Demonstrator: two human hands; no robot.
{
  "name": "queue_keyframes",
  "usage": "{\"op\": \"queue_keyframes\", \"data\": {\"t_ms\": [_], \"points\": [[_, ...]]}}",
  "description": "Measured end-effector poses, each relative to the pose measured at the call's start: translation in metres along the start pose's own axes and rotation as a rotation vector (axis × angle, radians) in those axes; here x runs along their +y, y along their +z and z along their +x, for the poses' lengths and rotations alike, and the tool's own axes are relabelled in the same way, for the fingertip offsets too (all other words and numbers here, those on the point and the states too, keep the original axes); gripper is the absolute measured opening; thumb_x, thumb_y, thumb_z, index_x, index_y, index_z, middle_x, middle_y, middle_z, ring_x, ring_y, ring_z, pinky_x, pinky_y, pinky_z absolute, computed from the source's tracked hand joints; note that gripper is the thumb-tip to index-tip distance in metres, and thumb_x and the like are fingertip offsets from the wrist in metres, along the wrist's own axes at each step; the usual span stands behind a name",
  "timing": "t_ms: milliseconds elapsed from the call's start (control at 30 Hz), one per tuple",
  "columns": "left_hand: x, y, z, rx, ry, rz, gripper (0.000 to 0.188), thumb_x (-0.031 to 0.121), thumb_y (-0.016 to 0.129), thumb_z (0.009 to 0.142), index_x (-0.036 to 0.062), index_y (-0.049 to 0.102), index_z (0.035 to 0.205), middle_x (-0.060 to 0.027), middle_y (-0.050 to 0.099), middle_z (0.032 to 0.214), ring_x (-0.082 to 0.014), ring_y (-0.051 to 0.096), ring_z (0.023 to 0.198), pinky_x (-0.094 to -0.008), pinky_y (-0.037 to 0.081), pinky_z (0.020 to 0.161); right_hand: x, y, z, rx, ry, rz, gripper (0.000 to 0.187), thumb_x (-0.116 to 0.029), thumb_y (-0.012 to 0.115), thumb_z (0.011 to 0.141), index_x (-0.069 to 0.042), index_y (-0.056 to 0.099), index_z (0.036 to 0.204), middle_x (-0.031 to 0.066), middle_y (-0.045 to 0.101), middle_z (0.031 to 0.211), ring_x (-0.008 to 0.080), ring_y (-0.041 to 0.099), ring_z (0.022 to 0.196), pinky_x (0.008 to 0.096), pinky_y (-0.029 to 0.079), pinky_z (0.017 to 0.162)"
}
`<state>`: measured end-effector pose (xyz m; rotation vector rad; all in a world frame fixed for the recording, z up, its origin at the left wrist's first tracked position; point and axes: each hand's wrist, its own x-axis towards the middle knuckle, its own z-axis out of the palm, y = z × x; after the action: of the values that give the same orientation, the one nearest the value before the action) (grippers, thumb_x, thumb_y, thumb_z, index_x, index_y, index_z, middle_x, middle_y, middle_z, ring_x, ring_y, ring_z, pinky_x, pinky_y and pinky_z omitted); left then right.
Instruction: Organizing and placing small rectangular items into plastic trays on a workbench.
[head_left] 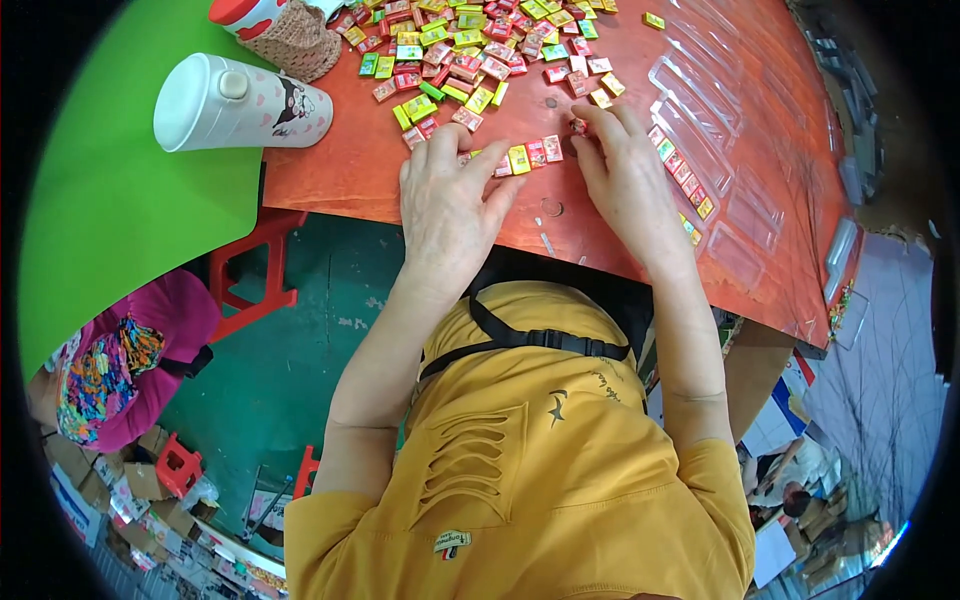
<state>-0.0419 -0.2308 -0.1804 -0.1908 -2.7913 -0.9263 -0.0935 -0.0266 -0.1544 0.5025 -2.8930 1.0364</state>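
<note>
hands (530, 190) lining candy row (528, 156) near table edge (420, 205)

An orange surface (340, 170) carries a heap of small coloured packets (470, 45), a short row of packets (530, 156), clear plastic trays (700, 120) and a white bottle (240, 103) lying sideways.

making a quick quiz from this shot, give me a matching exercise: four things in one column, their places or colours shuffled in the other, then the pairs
Things:
1. white bottle
2. row of small packets
3. clear plastic trays
4. pile of small packets

Places or colours:
A. between the left hand and right hand
B. lying on its side on the green table
C. to the right of the right hand
D. heaped beyond both hands on the orange table

Pairs: 1-B, 2-A, 3-C, 4-D
</note>
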Motion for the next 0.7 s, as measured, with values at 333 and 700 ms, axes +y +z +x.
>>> {"op": "queue_keyframes", "data": {"t_ms": [333, 700], "points": [[0.001, -0.003, 0.0, -0.029, -0.008, -0.016, 0.045, 0.021, 0.088, 0.08, 0.0087, 0.076, 0.12, -0.01, 0.059, 0.114, -0.0305, 0.06, 0.109, -0.0462, 0.048, 0.093, 0.005, -0.009, 0.002, -0.13, -0.116, -0.271, 0.036, 0.001, 0.062, 0.098, -0.001, 0.065, 0.134, 0.0199, 0.062, 0.117, 0.0388, 0.067, 0.104, 0.0455, 0.056, 0.09], [-0.022, -0.015, 0.0, -0.086, 0.004, -0.305, 0.045, 0.002, 0.083, 0.08, -0.0002, 0.07, 0.123, -0.0143, 0.061, 0.111, -0.0339, 0.064, 0.103, -0.044, 0.054, 0.091, -0.012, -0.001, -0.009, -0.273, -0.072, 0.001, 0.036, -0.003, 0.071, 0.096, -0.002, 0.069, 0.132, 0.0175, 0.058, 0.12, 0.0335, 0.068, 0.105, 0.0417, 0.057, 0.091]]}}
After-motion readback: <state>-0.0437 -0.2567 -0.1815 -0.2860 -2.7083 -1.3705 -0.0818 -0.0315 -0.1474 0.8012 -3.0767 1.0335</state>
